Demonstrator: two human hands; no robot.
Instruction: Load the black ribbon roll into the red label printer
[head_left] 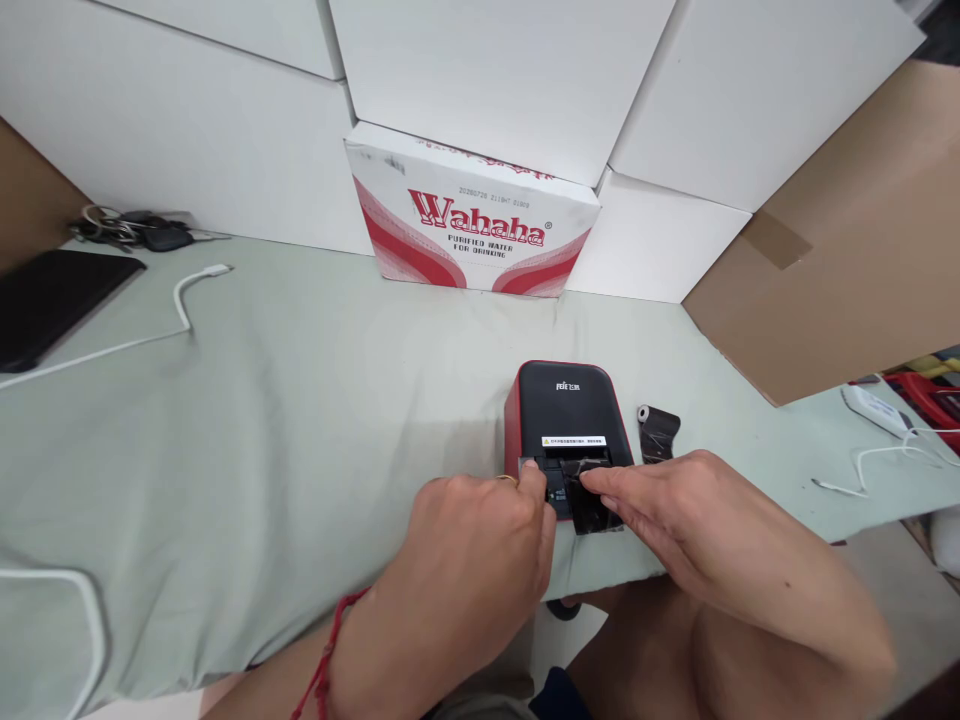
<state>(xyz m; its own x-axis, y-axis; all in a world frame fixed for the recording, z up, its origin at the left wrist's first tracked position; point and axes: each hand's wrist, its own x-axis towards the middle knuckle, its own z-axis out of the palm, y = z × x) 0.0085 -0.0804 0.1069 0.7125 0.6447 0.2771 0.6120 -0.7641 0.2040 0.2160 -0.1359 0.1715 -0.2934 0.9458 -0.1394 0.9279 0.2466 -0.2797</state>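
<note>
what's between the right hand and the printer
In the head view, a black strip: the right hand touches it, and it overlies the front of the printer.

A small black and red printer [574, 405] sits on the cloth-covered counter [337, 400]. The left hand [480, 535], fingers curled, touches its front left corner; a red bracelet [326, 655] circles that wrist. The right hand [682, 505] rests its fingertips on a strip of dark film [594, 515] at the printer's front. Just right of the printer lies a small black roll [661, 425]. Behind stands a red and white box [480, 220]; keys [154, 230] and a white cable [182, 300] lie far left.
</note>
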